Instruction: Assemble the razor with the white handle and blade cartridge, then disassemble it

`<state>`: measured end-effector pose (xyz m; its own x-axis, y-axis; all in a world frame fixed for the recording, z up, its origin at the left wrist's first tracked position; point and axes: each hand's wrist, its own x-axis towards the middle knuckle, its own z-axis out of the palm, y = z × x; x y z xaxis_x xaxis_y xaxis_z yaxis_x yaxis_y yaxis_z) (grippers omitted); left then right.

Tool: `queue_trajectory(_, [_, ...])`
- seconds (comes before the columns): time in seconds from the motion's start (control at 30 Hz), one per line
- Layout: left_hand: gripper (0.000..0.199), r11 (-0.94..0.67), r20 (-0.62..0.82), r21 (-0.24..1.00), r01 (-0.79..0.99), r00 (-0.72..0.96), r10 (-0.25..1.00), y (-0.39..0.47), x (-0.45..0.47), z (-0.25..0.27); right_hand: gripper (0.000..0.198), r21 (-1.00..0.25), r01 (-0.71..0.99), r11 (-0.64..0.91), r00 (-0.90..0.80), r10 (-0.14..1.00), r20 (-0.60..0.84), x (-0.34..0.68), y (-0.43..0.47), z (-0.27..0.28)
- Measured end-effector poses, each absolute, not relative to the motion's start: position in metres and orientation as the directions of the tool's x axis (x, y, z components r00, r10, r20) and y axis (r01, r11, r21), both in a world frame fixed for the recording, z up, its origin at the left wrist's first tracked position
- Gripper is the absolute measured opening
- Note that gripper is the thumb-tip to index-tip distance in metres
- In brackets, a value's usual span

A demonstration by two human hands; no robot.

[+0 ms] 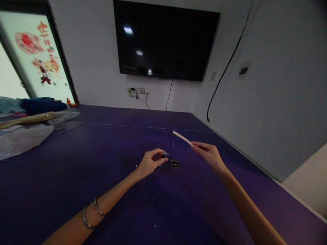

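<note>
Between the thumb and forefinger of my left hand [151,161] is a small dark-and-silver part [165,154], too small to name. My right hand [208,154] pinches one end of a slim, cream-coloured stick with a rounded tip [182,137]. The stick points up and to the left, its tip above and to the right of the small part and apart from it. A small black square piece with slots [175,163] lies on the purple surface [163,211] between my hands. Another small object by my left fingers is partly hidden.
White crumbs [155,225] dot the purple surface. Plastic bags [28,137] and dark blue cloth [43,104] lie at the far left. A black cable [224,69] hangs down the right wall. On the back wall are a television [166,41] and sockets with plugged-in wires [142,91].
</note>
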<state>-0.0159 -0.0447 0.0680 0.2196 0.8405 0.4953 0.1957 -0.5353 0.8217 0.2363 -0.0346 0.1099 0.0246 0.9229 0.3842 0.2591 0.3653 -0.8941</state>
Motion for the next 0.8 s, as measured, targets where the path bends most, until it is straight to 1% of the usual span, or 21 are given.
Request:
queue_trajectory(0.07, [0.021, -0.559, 0.529, 0.800, 0.218, 0.183, 0.828, -0.047, -0.015, 0.069, 0.033, -0.926, 0.165, 0.341, 0.106, 0.927, 0.360, 0.233, -0.035, 0.110])
queue_trajectory(0.13, [0.019, -0.571, 0.552, 0.795, 0.207, 0.145, 0.821, -0.049, -0.014, 0.069, 0.034, -0.950, 0.020, 0.312, 0.139, 0.940, 0.311, 0.227, -0.040, 0.112])
queue_trajectory(0.2, [0.019, -0.554, 0.542, 0.818, 0.155, 0.116, 0.832, -0.051, -0.013, 0.068, 0.035, -0.953, -0.173, 0.249, 0.111, 0.966, 0.233, 0.218, -0.048, 0.117])
queue_trajectory(0.27, [0.021, -0.509, 0.500, 0.856, 0.087, 0.106, 0.859, -0.051, -0.011, 0.067, 0.035, -0.925, -0.347, 0.156, 0.041, 0.988, 0.152, 0.209, -0.057, 0.122])
queue_trajectory(0.33, [0.023, -0.456, 0.450, 0.889, 0.047, 0.101, 0.887, -0.050, -0.011, 0.065, 0.034, -0.889, -0.454, 0.061, -0.027, 0.996, 0.082, 0.199, -0.066, 0.127])
queue_trajectory(0.4, [0.025, -0.428, 0.424, 0.902, 0.055, 0.070, 0.903, -0.049, -0.010, 0.065, 0.032, -0.858, -0.514, -0.020, -0.080, 0.997, 0.024, 0.190, -0.073, 0.128])
queue_trajectory(0.57, [0.030, -0.414, 0.421, 0.903, 0.111, -0.049, 0.906, -0.046, -0.009, 0.068, 0.020, -0.768, -0.597, -0.231, -0.267, 0.960, -0.082, 0.177, -0.083, 0.117])
queue_trajectory(0.7, [0.044, -0.352, 0.352, 0.936, 0.021, -0.073, 0.933, -0.044, -0.009, 0.065, 0.013, -0.689, -0.625, -0.367, -0.379, 0.914, -0.143, 0.172, -0.092, 0.099])
queue_trajectory(0.8, [0.041, -0.372, 0.371, 0.928, -0.021, -0.050, 0.927, -0.043, -0.009, 0.059, 0.015, -0.645, -0.628, -0.436, -0.411, 0.889, -0.201, 0.166, -0.101, 0.087])
